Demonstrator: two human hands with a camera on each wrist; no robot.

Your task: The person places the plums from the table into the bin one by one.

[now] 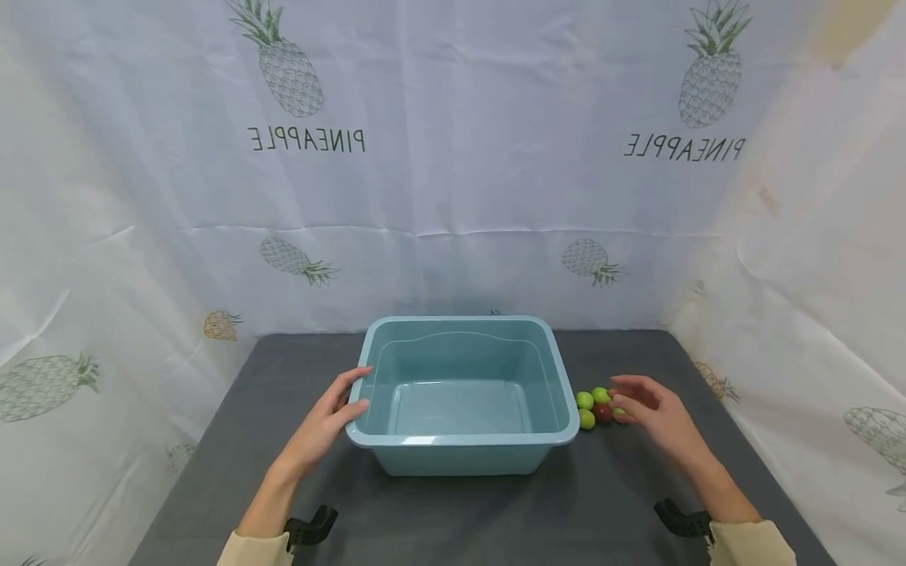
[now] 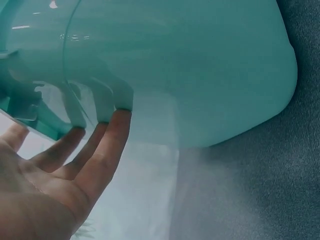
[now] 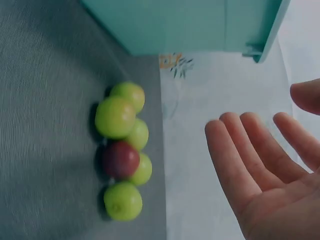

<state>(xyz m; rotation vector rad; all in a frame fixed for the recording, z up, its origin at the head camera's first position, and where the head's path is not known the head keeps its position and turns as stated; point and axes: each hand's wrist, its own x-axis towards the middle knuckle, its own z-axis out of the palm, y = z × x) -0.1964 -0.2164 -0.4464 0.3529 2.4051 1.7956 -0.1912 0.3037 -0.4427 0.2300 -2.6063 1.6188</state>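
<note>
A light blue-green plastic tub (image 1: 456,440) stands upright on the dark table with nothing inside. My left hand (image 1: 327,417) holds its left rim. In the left wrist view, fingertips (image 2: 122,114) of that hand touch the tub's outer wall. To the right of the tub lie several small round green fruits (image 3: 115,117), resembling apples, and a dark red one (image 3: 121,160) among them. Over the right end of this cluster hovers my right hand (image 1: 654,413), fingers spread and loosely bent, holding nothing. It partly hides the fruits in the head view.
A dark grey cloth (image 1: 453,519) covers the table. White curtains (image 1: 481,157) printed with pineapples hang behind and on both sides, close to the table's edges. Each wrist carries a black strap mount (image 1: 311,527).
</note>
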